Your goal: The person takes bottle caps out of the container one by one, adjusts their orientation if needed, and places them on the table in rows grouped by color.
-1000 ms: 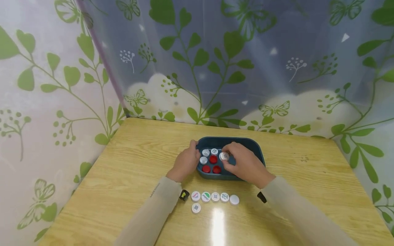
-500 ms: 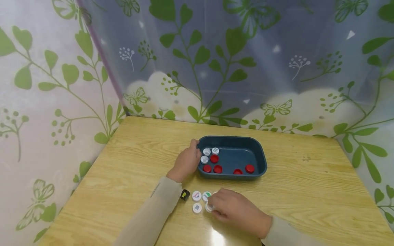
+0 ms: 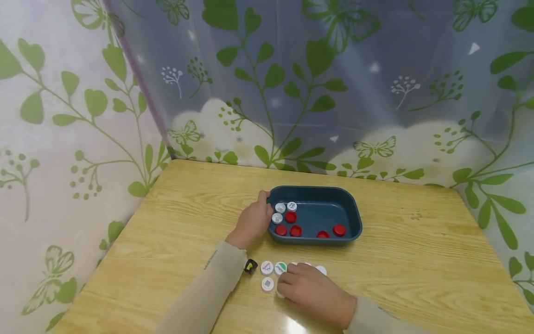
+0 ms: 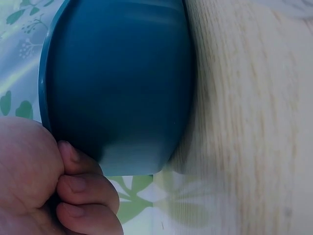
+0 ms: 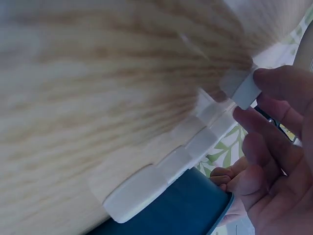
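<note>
My left hand (image 3: 252, 220) holds the left end of a dark blue plastic tray (image 3: 321, 213). In the left wrist view its fingers (image 4: 83, 188) curl at the tray's edge. White and red bottle caps lie in the tray, among them a white cap (image 3: 277, 218) and a red cap (image 3: 290, 217). On the table before the tray, my right hand (image 3: 317, 294) pinches a white bottle cap (image 5: 247, 93) between thumb and finger, at the tabletop. Beside it runs a row of white caps (image 5: 137, 193), partly hidden by the hand in the head view.
One white cap with a grey square print (image 3: 267, 284) lies left of my right hand. The tray stands on a light wooden table (image 3: 187, 199). Patterned curtains (image 3: 271, 93) rise behind and at the sides. A black wrist strap piece (image 3: 251, 266) shows at the left sleeve.
My right hand has come out of the tray with a white bottle cap and down to the table in front. It has since shifted only slightly. The left hand stays at the tray.
</note>
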A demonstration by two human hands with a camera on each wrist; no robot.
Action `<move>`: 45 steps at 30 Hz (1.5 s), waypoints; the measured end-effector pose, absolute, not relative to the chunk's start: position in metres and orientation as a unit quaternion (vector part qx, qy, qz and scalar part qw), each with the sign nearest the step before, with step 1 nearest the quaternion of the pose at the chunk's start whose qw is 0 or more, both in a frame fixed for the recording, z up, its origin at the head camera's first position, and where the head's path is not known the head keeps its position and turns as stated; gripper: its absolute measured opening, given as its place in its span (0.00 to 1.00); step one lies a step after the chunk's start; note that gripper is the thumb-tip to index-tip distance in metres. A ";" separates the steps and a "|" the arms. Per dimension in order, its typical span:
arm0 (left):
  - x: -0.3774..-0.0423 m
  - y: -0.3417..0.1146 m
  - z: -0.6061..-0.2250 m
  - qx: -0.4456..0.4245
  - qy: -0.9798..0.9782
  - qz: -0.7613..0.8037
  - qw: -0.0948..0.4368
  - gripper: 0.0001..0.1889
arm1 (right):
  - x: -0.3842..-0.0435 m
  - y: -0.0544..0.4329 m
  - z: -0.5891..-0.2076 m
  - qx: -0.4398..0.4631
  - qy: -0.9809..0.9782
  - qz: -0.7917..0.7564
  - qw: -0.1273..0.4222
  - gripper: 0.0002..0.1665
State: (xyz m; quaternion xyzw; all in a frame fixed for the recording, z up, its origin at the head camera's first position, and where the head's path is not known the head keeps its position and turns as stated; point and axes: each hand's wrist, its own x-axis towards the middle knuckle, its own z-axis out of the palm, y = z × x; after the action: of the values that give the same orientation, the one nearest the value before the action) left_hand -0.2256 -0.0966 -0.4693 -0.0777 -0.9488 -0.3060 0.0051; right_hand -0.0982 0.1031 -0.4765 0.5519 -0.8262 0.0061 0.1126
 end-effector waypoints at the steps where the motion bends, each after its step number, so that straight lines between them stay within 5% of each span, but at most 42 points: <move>1: -0.225 -0.097 -0.469 -0.079 -0.949 -0.306 0.007 0.21 | -0.098 0.102 -0.476 0.552 -0.827 0.002 0.110 0.05; 8: -0.225 -0.098 -0.468 -0.079 -0.947 -0.311 0.011 0.21 | -0.103 0.095 -0.471 0.533 -0.842 -0.009 0.085 0.03; 16: -0.224 -0.097 -0.469 -0.079 -0.948 -0.309 0.011 0.21 | -0.099 0.090 -0.470 0.526 -0.842 -0.016 0.118 0.04; 31: -0.226 -0.098 -0.470 -0.075 -0.948 -0.309 0.006 0.21 | -0.092 0.093 -0.462 0.479 -0.875 0.046 0.050 0.07; 39: -0.225 -0.097 -0.470 -0.081 -0.945 -0.316 0.015 0.21 | -0.097 0.098 -0.460 0.446 -0.877 0.126 0.122 0.06; 45: -0.226 -0.096 -0.471 -0.077 -0.947 -0.313 0.017 0.20 | -0.137 0.116 -0.437 0.352 -0.906 0.188 0.144 0.04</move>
State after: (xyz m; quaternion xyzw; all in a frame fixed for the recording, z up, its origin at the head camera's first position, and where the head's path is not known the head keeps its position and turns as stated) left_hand -0.2257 -0.0960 -0.4706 -0.0770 -0.9466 -0.3128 0.0165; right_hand -0.1368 0.1158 -0.4366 0.3517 -0.9057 0.1883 0.1435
